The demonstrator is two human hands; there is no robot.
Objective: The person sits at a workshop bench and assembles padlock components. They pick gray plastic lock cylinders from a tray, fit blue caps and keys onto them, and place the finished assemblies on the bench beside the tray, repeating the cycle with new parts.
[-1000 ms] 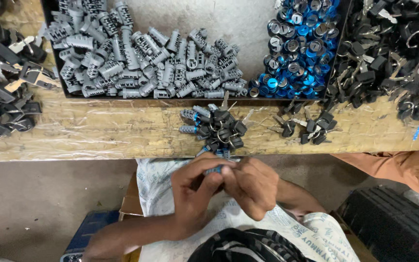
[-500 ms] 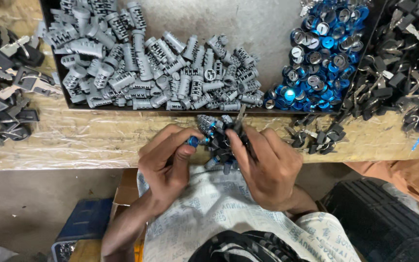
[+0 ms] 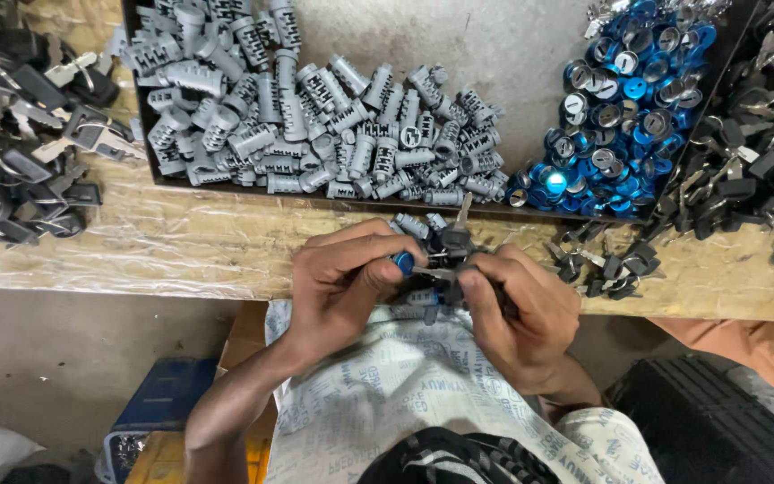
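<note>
Grey metal lock cylinders (image 3: 315, 125) are heaped in a dark tray (image 3: 512, 54) at the back of the wooden bench (image 3: 181, 246), beside a pile of blue-capped cylinders (image 3: 620, 116) in the tray's right corner. At the bench's front edge, a blue-tipped cylinder (image 3: 404, 263) is pinched in the left hand (image 3: 344, 278), and a key (image 3: 445, 271) is gripped by the right hand (image 3: 521, 314). A small cluster of keys and cylinders (image 3: 441, 235) lies just behind the hands. Black-headed keys (image 3: 20, 134) are piled at the bench's left end, more (image 3: 754, 134) at its right.

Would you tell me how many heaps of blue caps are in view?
1: the blue caps sit heaped at the tray's right end; more may be hidden underneath.
</note>
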